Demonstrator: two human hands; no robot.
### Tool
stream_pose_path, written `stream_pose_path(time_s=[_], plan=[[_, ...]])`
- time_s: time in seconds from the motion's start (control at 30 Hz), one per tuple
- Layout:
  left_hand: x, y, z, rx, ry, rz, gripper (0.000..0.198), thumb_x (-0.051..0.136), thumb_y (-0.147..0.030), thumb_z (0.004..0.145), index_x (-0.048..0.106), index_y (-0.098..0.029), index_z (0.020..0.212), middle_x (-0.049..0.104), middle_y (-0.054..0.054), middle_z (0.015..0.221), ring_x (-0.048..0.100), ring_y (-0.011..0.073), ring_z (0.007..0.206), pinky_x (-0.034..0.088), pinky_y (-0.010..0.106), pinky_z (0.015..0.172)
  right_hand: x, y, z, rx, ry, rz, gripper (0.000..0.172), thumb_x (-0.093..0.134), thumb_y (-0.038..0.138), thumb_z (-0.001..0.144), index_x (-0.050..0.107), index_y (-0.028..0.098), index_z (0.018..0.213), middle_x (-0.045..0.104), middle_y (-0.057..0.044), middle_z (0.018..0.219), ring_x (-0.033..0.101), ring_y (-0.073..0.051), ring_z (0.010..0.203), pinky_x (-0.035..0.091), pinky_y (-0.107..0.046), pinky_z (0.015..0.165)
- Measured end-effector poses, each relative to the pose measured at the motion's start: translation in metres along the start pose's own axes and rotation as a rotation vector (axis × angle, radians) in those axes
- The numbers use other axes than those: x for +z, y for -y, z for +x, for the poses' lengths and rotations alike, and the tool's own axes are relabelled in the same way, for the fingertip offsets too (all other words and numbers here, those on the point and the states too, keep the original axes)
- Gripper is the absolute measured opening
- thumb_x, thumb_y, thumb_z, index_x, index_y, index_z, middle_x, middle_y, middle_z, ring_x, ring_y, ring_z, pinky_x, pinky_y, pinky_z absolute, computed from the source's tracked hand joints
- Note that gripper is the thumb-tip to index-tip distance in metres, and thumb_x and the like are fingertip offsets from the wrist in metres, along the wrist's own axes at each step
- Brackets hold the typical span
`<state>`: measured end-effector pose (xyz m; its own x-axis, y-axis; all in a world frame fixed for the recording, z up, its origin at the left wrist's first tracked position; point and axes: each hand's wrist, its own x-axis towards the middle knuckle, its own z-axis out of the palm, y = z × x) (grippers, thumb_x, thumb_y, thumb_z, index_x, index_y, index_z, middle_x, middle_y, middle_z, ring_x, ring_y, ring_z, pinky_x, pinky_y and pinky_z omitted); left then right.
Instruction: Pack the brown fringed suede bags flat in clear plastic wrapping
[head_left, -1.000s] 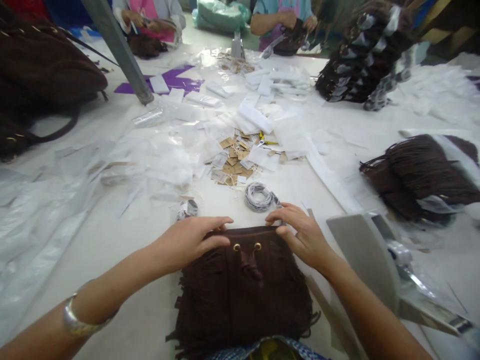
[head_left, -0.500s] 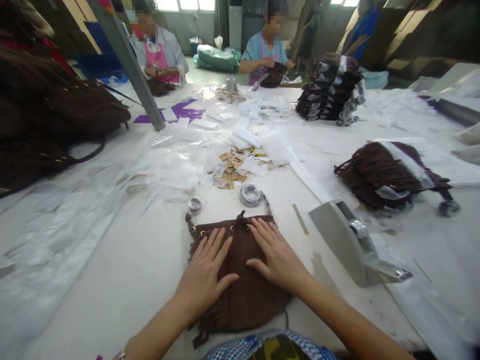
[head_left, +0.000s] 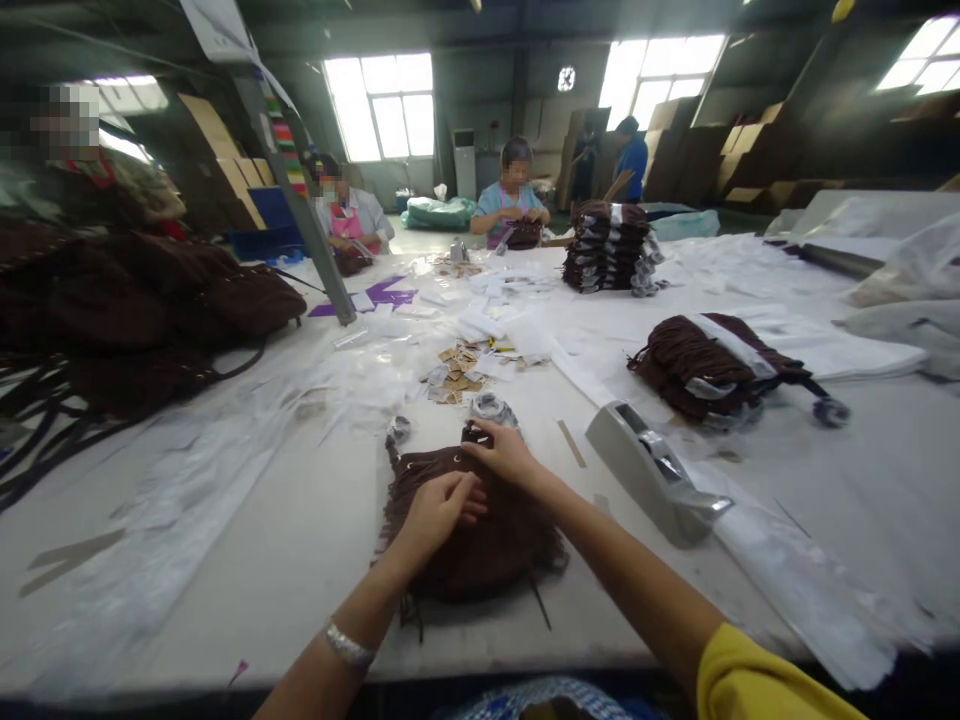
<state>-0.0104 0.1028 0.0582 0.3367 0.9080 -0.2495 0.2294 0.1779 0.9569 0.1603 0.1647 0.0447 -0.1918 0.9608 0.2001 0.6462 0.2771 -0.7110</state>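
A dark brown fringed drawstring bag point(head_left: 480, 565) lies flat on the white table in front of me, its small metal eyelets along the far edge. Two wrapped strap coils stick out beyond that edge, the larger coil point(head_left: 491, 408) on the right. My right hand point(head_left: 506, 455) is at the bag's top edge by the drawstring, thumb and fingertips closed around the edge material. Over the bag's middle, my left hand point(head_left: 446, 505) has its fingers curled in; whatever is inside them, if anything, is hidden.
A grey tape dispenser point(head_left: 649, 475) stands right of the bag. Wrapped brown bags point(head_left: 720, 365) lie beyond it, with a taller stack point(head_left: 609, 250) farther back. Brown bags point(head_left: 150, 320) are heaped at left. Cardboard tags point(head_left: 457, 375) and plastic sleeves litter the table. Co-workers sit across.
Both hands lay flat and spread on the bag before. The left has slid inward and curled its fingers; the right has closed at the top edge. My view has tilted up.
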Motion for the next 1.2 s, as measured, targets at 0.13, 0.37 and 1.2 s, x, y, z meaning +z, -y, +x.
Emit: stream_pose_path(time_s=[0.13,0.37,1.2], plan=[[0.006,0.014,0.019,-0.257,-0.024,-0.557,0.045,0.043,-0.048,0.097,0.064,-0.009,0.103,0.072,0.019,0.102,0.072,0.0229,0.092,0.058,0.033,0.083,0.0,0.005,-0.017,-0.199,0.058,-0.02,0.02,0.064,0.011,0.08,0.075,0.019,0.095,0.074,-0.005,0.096,0.067,-0.019,0.091,0.051,-0.028,0.084],[0.004,0.021,0.032,-0.296,0.0,-0.641,0.019,0.063,-0.026,0.09,0.068,-0.01,0.082,0.073,0.01,0.083,0.071,0.0164,0.073,0.058,0.024,0.071,-0.014,0.002,-0.05,-0.425,0.375,-0.089,0.052,0.05,-0.005,0.069,0.074,0.023,0.106,0.074,-0.002,0.11,0.069,-0.018,0.102,0.05,-0.025,0.091],[0.017,0.042,0.029,-0.156,-0.14,-0.622,0.057,0.085,-0.039,0.065,0.063,-0.015,0.113,0.072,0.012,0.107,0.07,0.02,0.092,0.054,0.026,0.078,-0.056,-0.097,0.151,0.154,-0.057,-0.424,0.019,0.054,0.024,0.094,0.065,0.015,0.106,0.066,-0.012,0.113,0.061,-0.025,0.106,0.047,-0.041,0.092]])
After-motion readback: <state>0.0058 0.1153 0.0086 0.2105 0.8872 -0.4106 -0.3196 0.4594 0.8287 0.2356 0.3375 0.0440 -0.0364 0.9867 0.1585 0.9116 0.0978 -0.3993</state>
